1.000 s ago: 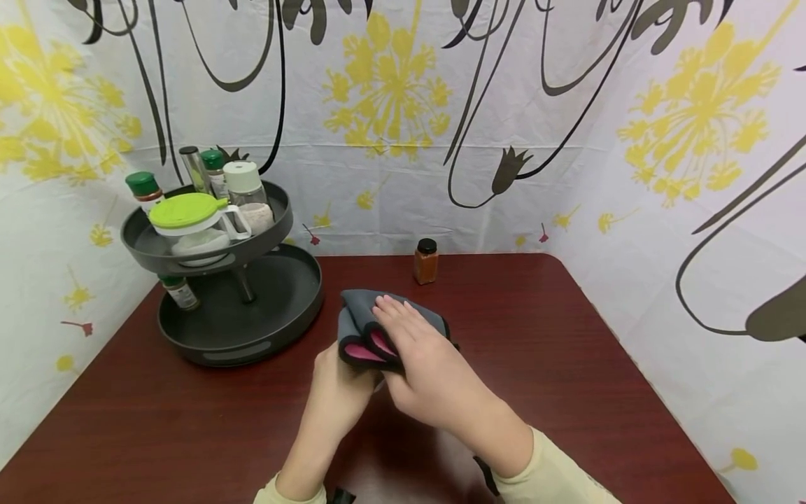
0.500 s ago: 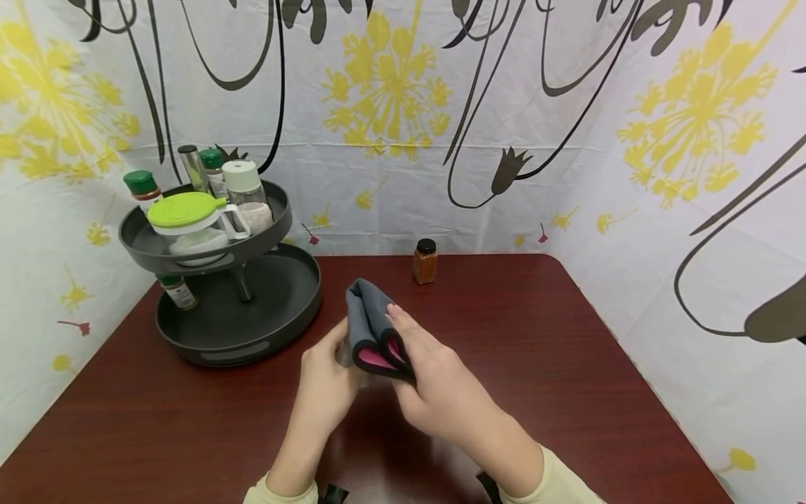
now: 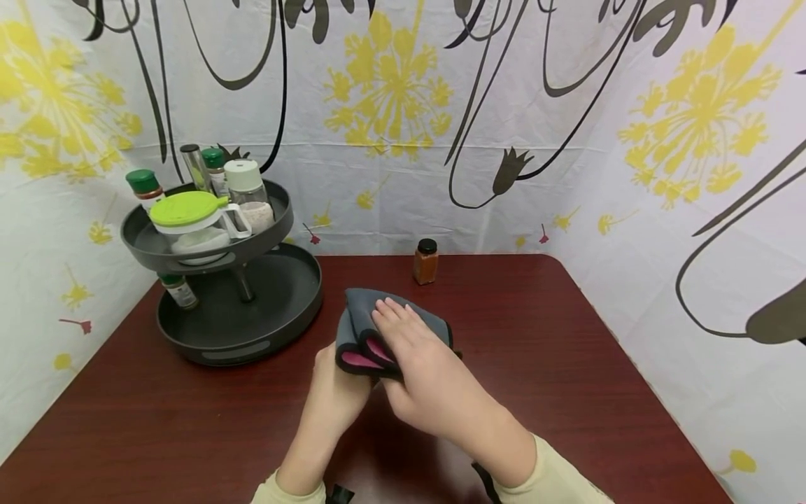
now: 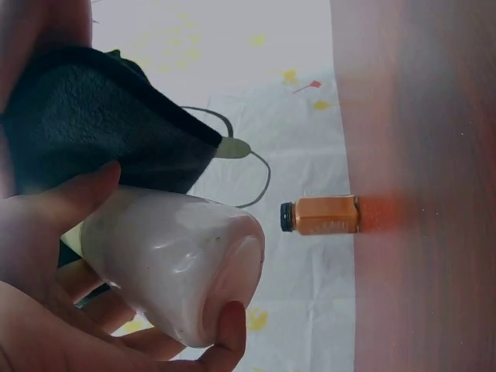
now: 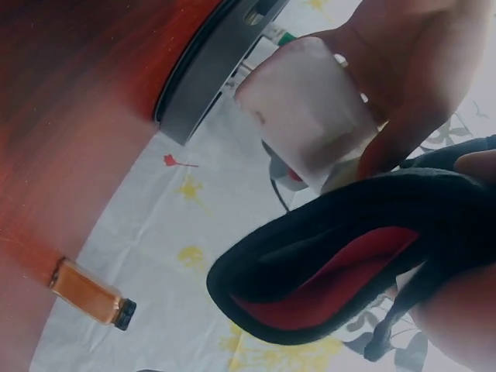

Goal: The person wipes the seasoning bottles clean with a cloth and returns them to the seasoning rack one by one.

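Observation:
My left hand (image 3: 336,392) grips a clear, whitish jar (image 4: 174,256), its fingers curled round the side and one fingertip at the base. In the head view the jar is mostly hidden under a folded grey cloth (image 3: 362,315) with black edging and a pink inner side. My right hand (image 3: 431,371) holds that cloth, fingers laid across its top and thumb below. In the left wrist view the cloth (image 4: 108,124) lies against the jar's upper end. From the right wrist, the cloth's pink fold (image 5: 333,287) shows close in front of the jar (image 5: 306,105).
A dark two-tier turntable (image 3: 239,343) stands at the left, with several spice jars and a green-lidded pot (image 3: 189,210) on top. A small black-capped jar of orange-brown spice (image 3: 426,262) stands near the back edge of the red-brown table (image 3: 554,392). Patterned curtains surround it.
Half a second ago the cloth was tilted more upright and the left hand sat further left; now it has swung flatter again, nearly as one second ago. Both holds continue.

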`<state>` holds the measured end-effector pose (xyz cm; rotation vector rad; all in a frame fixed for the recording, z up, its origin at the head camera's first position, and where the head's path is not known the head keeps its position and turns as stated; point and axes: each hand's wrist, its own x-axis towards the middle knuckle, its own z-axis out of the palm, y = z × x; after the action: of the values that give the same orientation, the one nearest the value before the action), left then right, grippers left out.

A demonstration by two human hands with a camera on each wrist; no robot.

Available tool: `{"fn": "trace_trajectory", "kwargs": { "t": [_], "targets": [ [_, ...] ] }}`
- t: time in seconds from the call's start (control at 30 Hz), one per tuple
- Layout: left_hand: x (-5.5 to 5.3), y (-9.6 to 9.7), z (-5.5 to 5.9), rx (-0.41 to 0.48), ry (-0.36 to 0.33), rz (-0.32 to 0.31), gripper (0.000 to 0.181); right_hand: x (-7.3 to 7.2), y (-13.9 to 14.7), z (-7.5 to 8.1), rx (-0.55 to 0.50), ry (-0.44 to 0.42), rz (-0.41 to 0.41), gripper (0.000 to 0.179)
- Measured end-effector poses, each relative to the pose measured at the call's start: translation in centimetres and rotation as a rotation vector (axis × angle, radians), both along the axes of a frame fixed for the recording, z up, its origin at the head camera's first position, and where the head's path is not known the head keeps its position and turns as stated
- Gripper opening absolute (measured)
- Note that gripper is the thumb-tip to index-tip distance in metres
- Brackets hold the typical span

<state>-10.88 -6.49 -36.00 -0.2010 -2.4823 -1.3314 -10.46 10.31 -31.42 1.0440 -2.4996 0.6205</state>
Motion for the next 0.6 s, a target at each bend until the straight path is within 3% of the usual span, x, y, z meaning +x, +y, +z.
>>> {"fn": "trace_trajectory", "kwargs": {
  "t": [0.17,0.33,0.47,0.6],
  "targets": [
    [-0.3,0.2,-0.1,0.026,-0.002,-0.021,0.027,-0.7,0.3,-0.3,-0.167,-0.134,-0.039,0.065],
    [-0.4,0.1,0.0,0.144,-0.091,-0.074,0.03,-1.0,0.8,-0.7,-0.29,-0.158,-0.033,0.063],
    [-0.5,-0.1,0.0,0.17,-0.084,-0.088,0.034,-0.3,1.0,-0.8,-0.286,-0.195,-0.051,0.066],
    [-0.7,-0.3,0.0,0.072,0.01,-0.071,0.03,0.9,0.8,-0.3,-0.169,-0.19,-0.081,0.068]
  ]
}}
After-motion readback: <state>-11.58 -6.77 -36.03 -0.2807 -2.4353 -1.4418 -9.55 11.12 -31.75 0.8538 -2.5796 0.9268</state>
